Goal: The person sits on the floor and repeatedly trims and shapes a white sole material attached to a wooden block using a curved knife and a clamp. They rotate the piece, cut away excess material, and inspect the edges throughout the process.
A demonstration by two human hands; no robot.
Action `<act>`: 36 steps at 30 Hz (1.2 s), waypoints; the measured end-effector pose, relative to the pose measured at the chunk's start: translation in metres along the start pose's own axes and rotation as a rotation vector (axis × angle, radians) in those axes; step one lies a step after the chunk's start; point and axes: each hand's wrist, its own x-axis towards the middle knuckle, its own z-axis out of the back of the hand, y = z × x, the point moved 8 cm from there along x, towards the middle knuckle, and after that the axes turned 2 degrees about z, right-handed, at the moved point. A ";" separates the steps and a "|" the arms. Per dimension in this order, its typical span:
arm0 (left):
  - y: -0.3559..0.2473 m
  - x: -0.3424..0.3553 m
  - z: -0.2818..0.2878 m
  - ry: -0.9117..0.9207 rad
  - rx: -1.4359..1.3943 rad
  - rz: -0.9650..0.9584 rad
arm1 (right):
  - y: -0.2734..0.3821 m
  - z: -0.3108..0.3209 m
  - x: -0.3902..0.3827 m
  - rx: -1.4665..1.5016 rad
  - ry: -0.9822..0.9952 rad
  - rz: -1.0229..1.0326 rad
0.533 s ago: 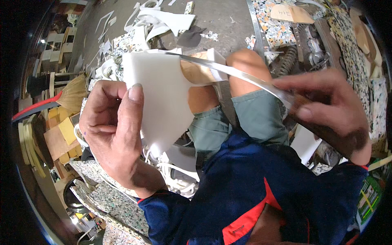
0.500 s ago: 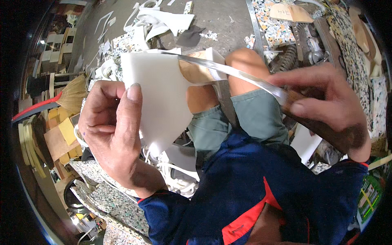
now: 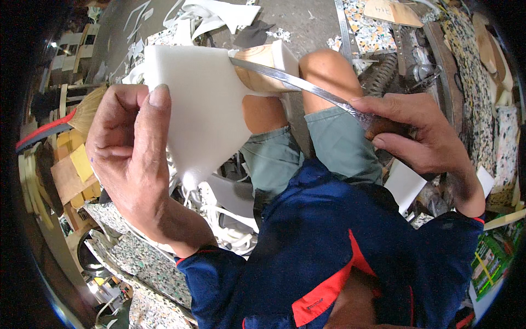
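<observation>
My left hand point(image 3: 137, 148) pinches the left edge of a white foam sheet point(image 3: 203, 104) between thumb and fingers. In my right hand point(image 3: 419, 131) is the dark wooden handle of a long, narrow knife point(image 3: 296, 82). The blade points left, and its tip lies against the sheet's upper right edge. Beside that edge, over my knees, sits a curved wooden form point(image 3: 260, 63) with a white foam piece point(image 3: 286, 63) at its right side. The sheet hides part of the wooden form.
White foam scraps point(image 3: 219, 16) lie on the grey floor ahead. At left are a straw broom point(image 3: 90, 109) and wood pieces. A flat wooden template point(image 3: 392, 12) rests on speckled foam at the far right, near a coil spring point(image 3: 381, 74). White strips point(image 3: 224, 219) lie by my left thigh.
The sheet and my left hand have shifted left and up in the picture. The knife tip stays at the sheet's upper right edge, while my right hand has moved slightly left.
</observation>
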 end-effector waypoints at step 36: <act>0.005 -0.015 0.025 -0.084 0.011 -0.035 | -0.077 -0.016 -0.028 -0.731 -0.148 0.299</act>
